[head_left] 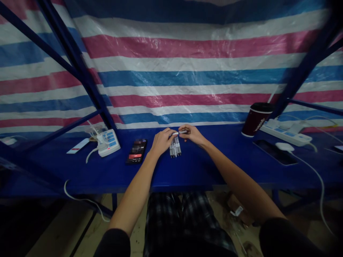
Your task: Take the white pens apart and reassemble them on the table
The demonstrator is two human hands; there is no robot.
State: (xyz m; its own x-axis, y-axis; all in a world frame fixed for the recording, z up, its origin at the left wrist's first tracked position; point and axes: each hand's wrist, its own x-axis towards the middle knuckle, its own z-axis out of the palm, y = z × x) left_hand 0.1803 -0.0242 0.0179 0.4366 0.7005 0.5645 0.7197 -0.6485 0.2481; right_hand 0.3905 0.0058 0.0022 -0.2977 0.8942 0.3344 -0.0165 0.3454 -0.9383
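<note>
Both hands, left hand [160, 141] and right hand [191, 134], pinch one thin white pen-like stick [180, 132] above the grey bundle of sticks [175, 147] on the blue bench [209, 167]. A slack grip could drop it, scattering the bundle.

Makeshift workshop stall here; blue metal-framed bench [80, 171], striped tarpaulin [187, 71] for a wall; power strips [108, 142] wired across the top.

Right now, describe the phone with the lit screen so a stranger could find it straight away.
Start at the blue table in front of the striped tarp. Just left of the hands, beside the left hand, lies the phone, flat and face up. Its screen glows with a red band, unlike the dark phone far right by the cup.
</note>
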